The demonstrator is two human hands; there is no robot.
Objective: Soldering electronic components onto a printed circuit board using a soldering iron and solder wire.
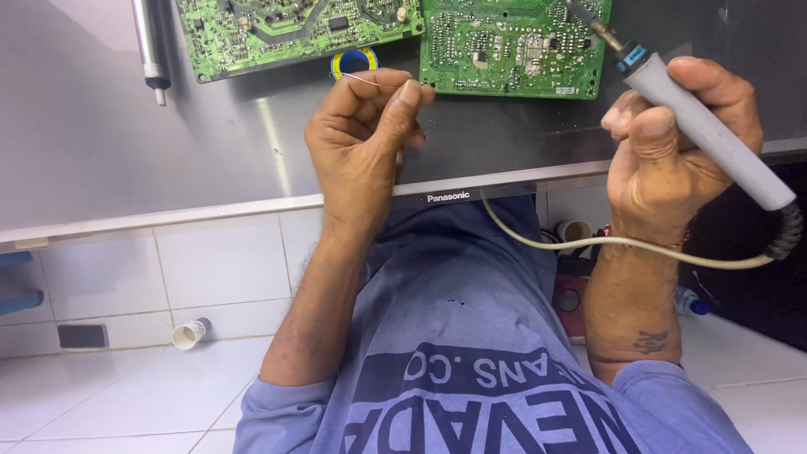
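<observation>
Left hand pinching thin solder wire near spool, beside right-hand board. Right hand fisted round soldering iron, tip over board. Wire probably soft, light, bends easily; best pinched near free end. Iron stiff; grip by handle only.

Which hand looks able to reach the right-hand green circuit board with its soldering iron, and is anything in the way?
Probably the right hand: its soldering iron tip already lies over the circuit board, with nothing between.
</observation>
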